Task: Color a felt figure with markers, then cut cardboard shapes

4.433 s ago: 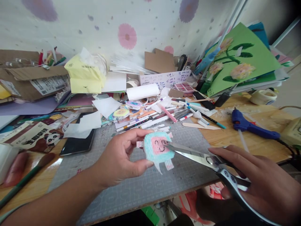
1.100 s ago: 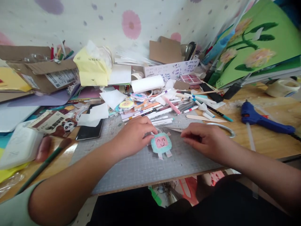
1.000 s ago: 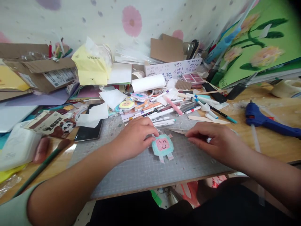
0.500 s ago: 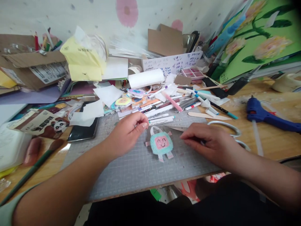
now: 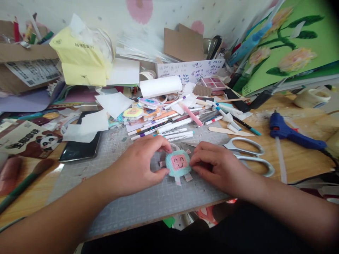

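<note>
Worktop (image 5: 299, 162) cluttered, grey mat (image 5: 137, 208) at frame centre. Your left grip (image 5: 143, 165) closed on toy (image 5: 179, 165) at left edge; your right grip (image 5: 219, 165) pinches right edge. Scissors (image 5: 247, 155) lie right of centre.

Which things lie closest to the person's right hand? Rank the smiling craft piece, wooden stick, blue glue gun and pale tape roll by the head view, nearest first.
From the right hand:
1. Smiling craft piece: left, at the fingertips.
2. Wooden stick: just beyond the hand.
3. Blue glue gun: farther right.
4. Pale tape roll: right, behind the glue gun.
</note>
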`<action>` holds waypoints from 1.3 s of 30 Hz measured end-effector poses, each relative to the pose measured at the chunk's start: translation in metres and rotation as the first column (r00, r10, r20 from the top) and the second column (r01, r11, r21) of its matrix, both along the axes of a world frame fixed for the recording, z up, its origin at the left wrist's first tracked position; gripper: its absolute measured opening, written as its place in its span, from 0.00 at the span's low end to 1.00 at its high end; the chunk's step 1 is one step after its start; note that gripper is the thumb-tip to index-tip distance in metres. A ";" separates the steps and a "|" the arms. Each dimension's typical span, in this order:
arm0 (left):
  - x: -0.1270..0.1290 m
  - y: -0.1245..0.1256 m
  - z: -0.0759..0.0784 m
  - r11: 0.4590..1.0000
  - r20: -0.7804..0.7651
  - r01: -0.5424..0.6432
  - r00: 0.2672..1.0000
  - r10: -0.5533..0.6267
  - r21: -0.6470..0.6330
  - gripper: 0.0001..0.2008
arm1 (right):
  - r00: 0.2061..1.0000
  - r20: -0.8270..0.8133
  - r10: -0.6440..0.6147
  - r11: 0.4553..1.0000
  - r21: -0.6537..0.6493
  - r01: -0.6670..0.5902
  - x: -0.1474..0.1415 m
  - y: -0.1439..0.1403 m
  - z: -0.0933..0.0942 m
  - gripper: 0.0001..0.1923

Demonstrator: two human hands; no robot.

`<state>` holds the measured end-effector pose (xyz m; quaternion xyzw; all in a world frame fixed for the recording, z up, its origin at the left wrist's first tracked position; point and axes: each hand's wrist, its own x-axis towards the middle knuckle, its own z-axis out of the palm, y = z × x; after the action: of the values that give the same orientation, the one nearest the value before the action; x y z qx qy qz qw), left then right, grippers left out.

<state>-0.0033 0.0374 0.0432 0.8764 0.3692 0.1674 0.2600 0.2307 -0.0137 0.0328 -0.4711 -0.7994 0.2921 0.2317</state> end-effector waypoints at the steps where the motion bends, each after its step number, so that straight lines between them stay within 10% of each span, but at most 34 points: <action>1: 0.000 0.000 0.000 1.000 -0.005 0.007 1.000 -0.007 0.017 0.16 | 1.000 -0.005 0.003 1.000 -0.027 -0.003 0.001 0.000 0.002 0.10; 11: 0.002 0.001 0.008 0.950 0.171 -0.088 0.975 0.144 -0.301 0.09 | 0.992 -0.127 -0.001 1.000 -0.026 -0.002 0.006 -0.007 0.006 0.14; 16: 0.015 -0.022 0.016 0.681 0.467 0.135 0.820 0.330 -0.720 0.13 | 0.936 -0.352 -0.023 0.975 0.197 0.098 0.000 -0.009 0.014 0.07; 20: 0.026 -0.050 0.019 0.548 0.590 0.324 0.686 0.425 -0.771 0.17 | 0.901 -0.433 0.023 0.956 0.273 0.107 -0.009 -0.017 0.023 0.08; 33: 0.042 -0.105 0.022 0.400 0.677 0.559 0.479 0.559 -0.726 0.14 | 0.608 -0.718 -0.339 0.936 -0.323 0.141 0.002 -0.053 0.034 0.17; 39: 0.047 -0.121 0.016 0.349 0.636 0.565 0.456 0.622 -0.747 0.17 | 0.849 -0.518 -0.104 0.949 0.202 0.240 0.002 -0.066 0.038 0.09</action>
<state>0.0432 -0.0833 0.0597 0.3129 0.2141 0.3582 0.8532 0.2327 -0.0793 0.0709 -0.4149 -0.6970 0.2749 0.5162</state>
